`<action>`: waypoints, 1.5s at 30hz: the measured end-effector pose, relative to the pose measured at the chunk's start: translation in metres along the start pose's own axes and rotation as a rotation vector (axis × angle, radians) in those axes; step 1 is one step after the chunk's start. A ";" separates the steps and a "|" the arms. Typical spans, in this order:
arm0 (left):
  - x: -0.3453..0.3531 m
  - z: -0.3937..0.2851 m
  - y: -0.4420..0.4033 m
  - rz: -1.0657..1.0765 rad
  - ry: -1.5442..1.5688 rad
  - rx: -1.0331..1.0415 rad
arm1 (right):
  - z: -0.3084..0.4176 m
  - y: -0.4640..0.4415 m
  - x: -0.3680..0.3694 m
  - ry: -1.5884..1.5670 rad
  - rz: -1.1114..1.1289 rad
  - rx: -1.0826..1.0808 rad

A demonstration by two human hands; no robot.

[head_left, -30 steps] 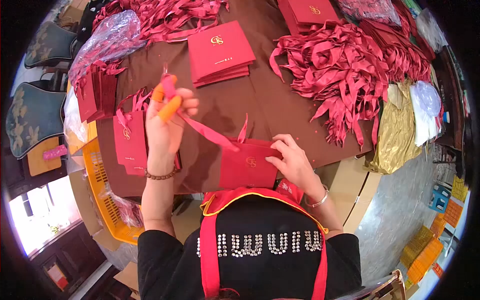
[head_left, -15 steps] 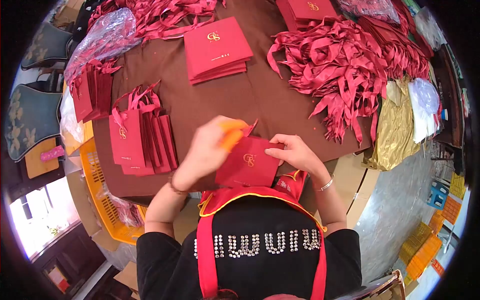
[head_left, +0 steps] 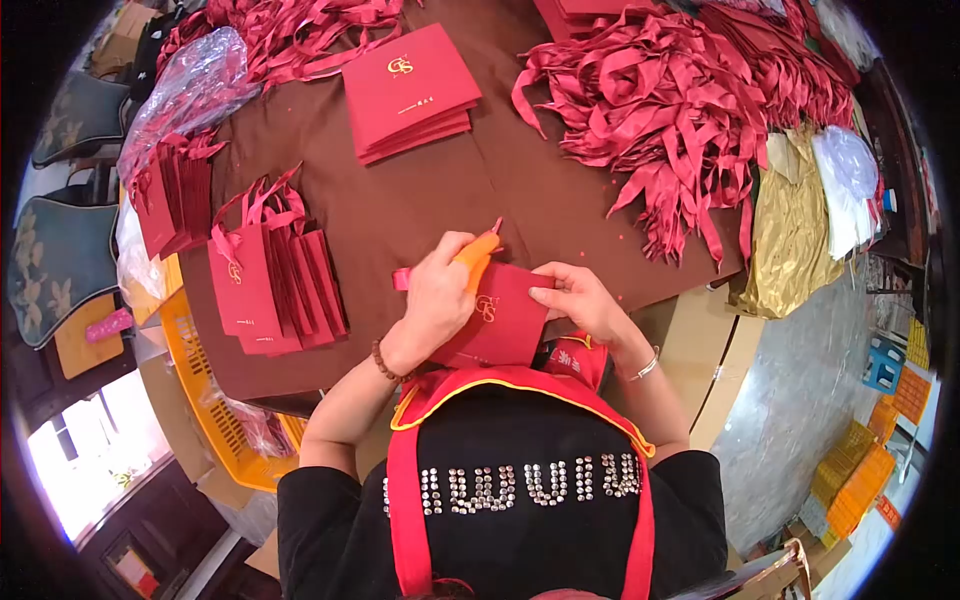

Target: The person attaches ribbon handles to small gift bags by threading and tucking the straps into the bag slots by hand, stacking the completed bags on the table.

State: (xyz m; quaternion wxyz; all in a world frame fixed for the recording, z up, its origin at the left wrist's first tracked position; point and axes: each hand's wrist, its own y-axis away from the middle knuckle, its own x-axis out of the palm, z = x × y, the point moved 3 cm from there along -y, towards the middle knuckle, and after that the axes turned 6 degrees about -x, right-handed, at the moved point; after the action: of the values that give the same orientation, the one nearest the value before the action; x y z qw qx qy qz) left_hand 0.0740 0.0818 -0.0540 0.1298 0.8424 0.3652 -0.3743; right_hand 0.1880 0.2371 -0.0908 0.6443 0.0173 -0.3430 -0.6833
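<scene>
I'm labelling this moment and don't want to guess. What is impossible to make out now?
All in the head view:
- What the left hand grips: hidden by its own back and the orange finger covers.
- Left part of the red bag: behind that hand.
- Small print on the stack of bags: too small to read.
- Far end of the ribbon heap at upper left: cut off by the top edge.
</scene>
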 end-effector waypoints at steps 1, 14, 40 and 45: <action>-0.006 -0.002 0.002 -0.075 -0.038 0.023 | -0.001 -0.001 0.000 -0.004 -0.003 0.001; 0.010 -0.008 0.024 -0.013 -0.199 0.045 | 0.003 -0.005 0.006 0.098 -0.020 -0.041; 0.018 -0.041 0.022 -0.064 -0.565 0.351 | -0.002 -0.008 0.003 0.239 -0.005 -0.281; 0.006 -0.038 0.025 -0.068 -0.531 0.343 | -0.004 -0.008 0.003 0.297 0.004 -0.256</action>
State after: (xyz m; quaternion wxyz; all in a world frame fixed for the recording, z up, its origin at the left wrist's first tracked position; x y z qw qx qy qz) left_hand 0.1147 0.0863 -0.0333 0.0639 0.7122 0.2782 -0.6413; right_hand 0.1826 0.2315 -0.0967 0.6860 0.0351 -0.1546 -0.7101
